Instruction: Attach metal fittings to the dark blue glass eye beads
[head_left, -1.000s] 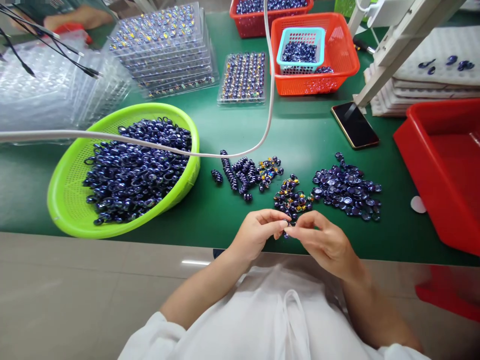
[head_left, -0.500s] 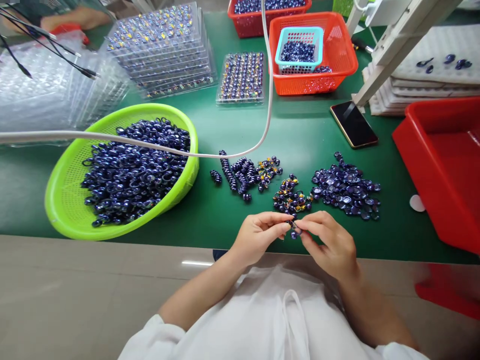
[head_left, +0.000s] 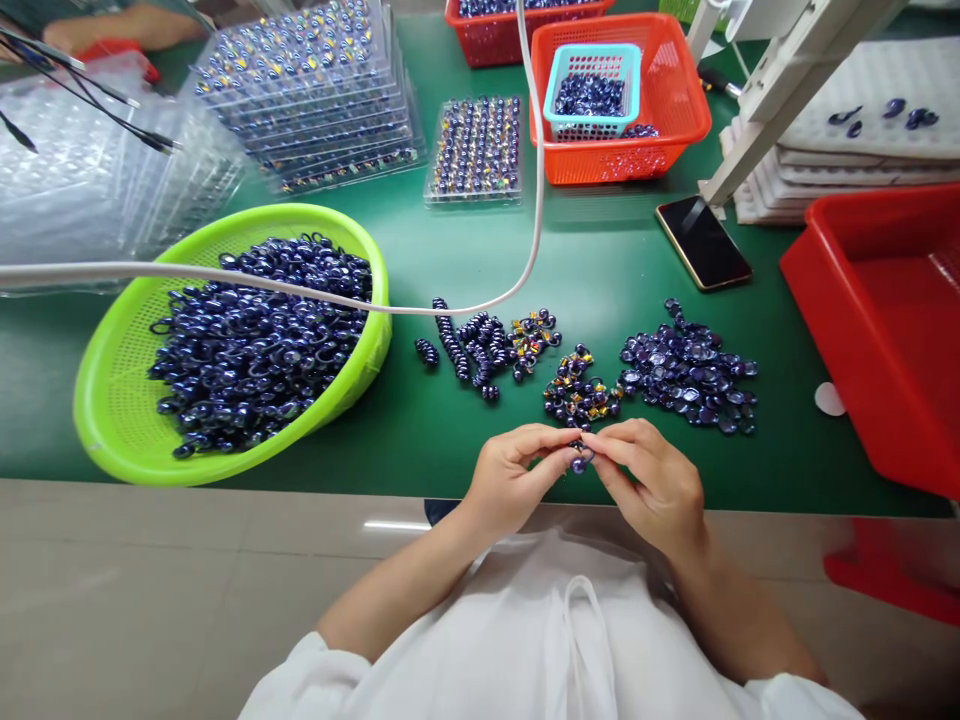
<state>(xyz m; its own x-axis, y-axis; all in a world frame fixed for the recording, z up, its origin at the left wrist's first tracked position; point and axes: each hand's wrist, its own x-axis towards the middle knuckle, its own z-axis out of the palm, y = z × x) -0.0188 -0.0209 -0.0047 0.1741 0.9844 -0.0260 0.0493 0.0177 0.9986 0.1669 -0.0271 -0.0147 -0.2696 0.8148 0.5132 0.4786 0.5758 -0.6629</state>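
Note:
Between my two hands, at the table's front edge, is a small dark blue ring with a round shiny bead (head_left: 578, 465). My left hand (head_left: 517, 475) pinches it from the left with thumb and forefinger. From the other side my right hand (head_left: 652, 480) also grips it with its fingertips, which partly hide it. Just beyond the fingers lies a pile of dark rings with yellow bits (head_left: 581, 390). To its right spreads a heap of flat, glossy dark blue pieces (head_left: 694, 370). Rows of stacked dark rings (head_left: 487, 345) and a smaller yellow-flecked pile (head_left: 534, 338) lie to the left.
A green basket (head_left: 112, 400) full of dark rings stands left, crossed by a white cable (head_left: 450, 310). Behind are filled clear trays (head_left: 307, 120), an orange basket (head_left: 667, 160) and a phone (head_left: 703, 242). A red bin (head_left: 847, 320) is right. Another person's arm (head_left: 150, 28) shows far left.
The whole view has shifted slightly. My fingertips have come closer together, and the bead hanging below them has turned a little; both hands keep hold of the ring.

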